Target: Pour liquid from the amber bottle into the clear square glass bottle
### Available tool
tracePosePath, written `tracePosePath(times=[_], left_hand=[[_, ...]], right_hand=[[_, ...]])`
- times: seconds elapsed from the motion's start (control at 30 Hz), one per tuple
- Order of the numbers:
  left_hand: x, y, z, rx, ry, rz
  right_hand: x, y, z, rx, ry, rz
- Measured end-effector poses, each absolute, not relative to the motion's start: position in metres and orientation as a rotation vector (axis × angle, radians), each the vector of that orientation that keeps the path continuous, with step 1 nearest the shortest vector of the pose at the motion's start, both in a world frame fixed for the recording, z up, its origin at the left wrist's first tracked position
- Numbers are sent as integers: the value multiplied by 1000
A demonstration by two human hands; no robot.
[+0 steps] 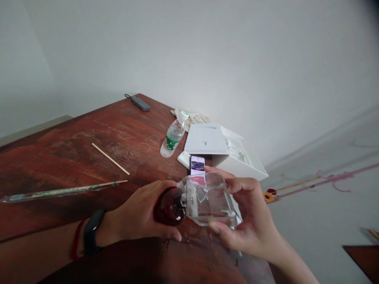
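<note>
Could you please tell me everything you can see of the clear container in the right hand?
The clear container is boxy with rounded corners, in see-through plastic or glass; I cannot tell which. It appears tilted, held above the table between the thumb and fingers of the right hand. Its left end meets or nearly meets the neck of the dark red bottle in the left hand.

Bottle (168, 207) dark reddish-brown; container (211, 203) clear, colourless. Table (74, 146) red-brown, streaked. Water bottle (177, 128) clear, cap (184, 115) white, label (172, 142) green and white. Box (204, 140) white. Wristband (93, 230) black, bracelet (77, 238) red. Cloth (197, 118) cream, possibly mottled brown.
</note>
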State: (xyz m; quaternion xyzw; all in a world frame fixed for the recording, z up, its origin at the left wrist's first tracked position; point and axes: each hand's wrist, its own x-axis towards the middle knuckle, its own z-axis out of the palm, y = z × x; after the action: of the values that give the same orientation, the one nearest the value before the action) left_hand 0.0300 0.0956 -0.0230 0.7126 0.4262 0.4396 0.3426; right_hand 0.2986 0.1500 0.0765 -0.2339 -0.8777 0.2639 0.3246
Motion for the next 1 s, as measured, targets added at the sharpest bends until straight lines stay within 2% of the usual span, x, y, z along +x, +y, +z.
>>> tracePosePath(times=[1.0], left_hand=[[31, 94, -25, 1765, 1092, 1161]], right_hand=[[293, 153, 98, -572, -2452, 536]])
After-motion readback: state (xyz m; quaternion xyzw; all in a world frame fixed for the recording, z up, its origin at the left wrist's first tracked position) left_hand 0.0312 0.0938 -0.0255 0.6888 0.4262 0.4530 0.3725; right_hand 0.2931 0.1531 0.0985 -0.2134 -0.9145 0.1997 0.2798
